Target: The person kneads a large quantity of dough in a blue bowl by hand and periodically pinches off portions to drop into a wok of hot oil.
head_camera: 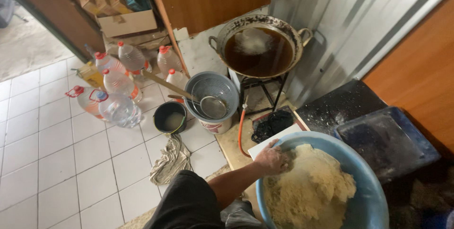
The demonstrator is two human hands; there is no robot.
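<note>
- The left hand (pixel 273 159) was pressed into the pale, crumbly dough (pixel 307 189) at the near rim of the blue basin (pixel 364 167), fingers curled into the mass and closed on a clump of it; the right hand was out of view.
- Judged risk: the basin sat near the edge of its support, so a hard push on that side might have tipped it or spilled dough over the rim.
- The wok (pixel 259 44), on a metal stand just beside the corrugated wall, held dark oil with something pale frying in it; a splash could have reached the orange gas hose (pixel 241 134) below.
- The grey bucket (pixel 210 99) held a wire skimmer (pixel 213 107), its long handle sticking out over the floor where a foot could have caught it.
- The small black pot (pixel 170 117) held a little pale residue.
- Clear plastic bottles (pixel 118 85) with red caps, several looking near empty, crowded the tiles; one lay on its side.
- A cloth (pixel 170 160) lay crumpled on the floor, a possible slip hazard.
</note>
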